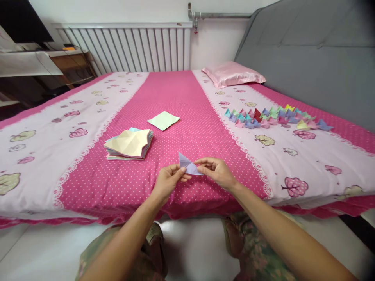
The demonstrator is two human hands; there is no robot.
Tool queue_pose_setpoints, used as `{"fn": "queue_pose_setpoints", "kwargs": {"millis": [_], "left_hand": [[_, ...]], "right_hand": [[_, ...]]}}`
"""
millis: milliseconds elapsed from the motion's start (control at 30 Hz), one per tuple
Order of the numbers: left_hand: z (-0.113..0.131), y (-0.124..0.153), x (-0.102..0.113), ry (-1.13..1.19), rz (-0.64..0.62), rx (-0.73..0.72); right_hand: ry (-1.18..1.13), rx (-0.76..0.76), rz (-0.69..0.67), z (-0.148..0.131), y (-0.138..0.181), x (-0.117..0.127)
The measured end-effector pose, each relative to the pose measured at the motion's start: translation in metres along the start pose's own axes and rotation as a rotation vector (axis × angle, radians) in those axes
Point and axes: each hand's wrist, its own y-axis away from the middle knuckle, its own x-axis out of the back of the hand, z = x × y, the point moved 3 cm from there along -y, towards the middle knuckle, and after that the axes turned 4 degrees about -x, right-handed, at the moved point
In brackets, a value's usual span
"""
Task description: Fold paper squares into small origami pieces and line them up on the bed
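Note:
A lavender sheet of origami paper [190, 167], folded to a pointed triangular shape, is held in the air over the near edge of the bed. My left hand [171, 176] pinches its lower left side between thumb and fingers. At its right corner, my right hand [215, 170] grips it the same way, thumb below and fingertips above. Left of my hands lies a stack of creased paper sheets [129, 144], cream on top. A single pale green square sheet [164, 120] rests flat beyond them.
Several small folded paper pieces [272, 117] in many colours stand in rows on the right of the bed. A pink pillow [233, 74] lies behind them, by a grey headboard [310, 58]. A white radiator [125, 47] lines the far wall. The pink bedspread [172, 93] is dotted.

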Motion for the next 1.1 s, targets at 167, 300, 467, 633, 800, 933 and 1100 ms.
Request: {"fn": "queue_pose_setpoints", "kwargs": {"millis": [167,300,467,633,800,933,1100], "left_hand": [[0.001,0.001,-0.003,-0.013,-0.050,-0.001],[0.002,0.001,-0.004,-0.032,-0.067,-0.009],[0.004,0.002,-0.006,-0.033,-0.118,-0.031],[0.004,0.002,-0.007,-0.043,-0.139,-0.038],[0.002,0.002,-0.008,-0.061,-0.136,-0.033],[0.002,0.002,-0.011,-0.069,-0.145,-0.021],[-0.002,0.002,-0.014,-0.057,-0.171,-0.021]], "right_hand": [[-0.083,-0.024,-0.009,0.002,-0.001,0.000],[-0.076,-0.038,-0.026,0.002,0.000,0.000],[-0.094,-0.056,-0.033,0.002,0.001,0.001],[-0.061,-0.036,-0.048,0.003,0.000,0.001],[-0.018,0.005,-0.057,0.001,0.002,-0.001],[-0.004,0.009,-0.059,0.003,0.001,-0.002],[-0.026,-0.005,-0.052,0.013,-0.001,-0.006]]}}
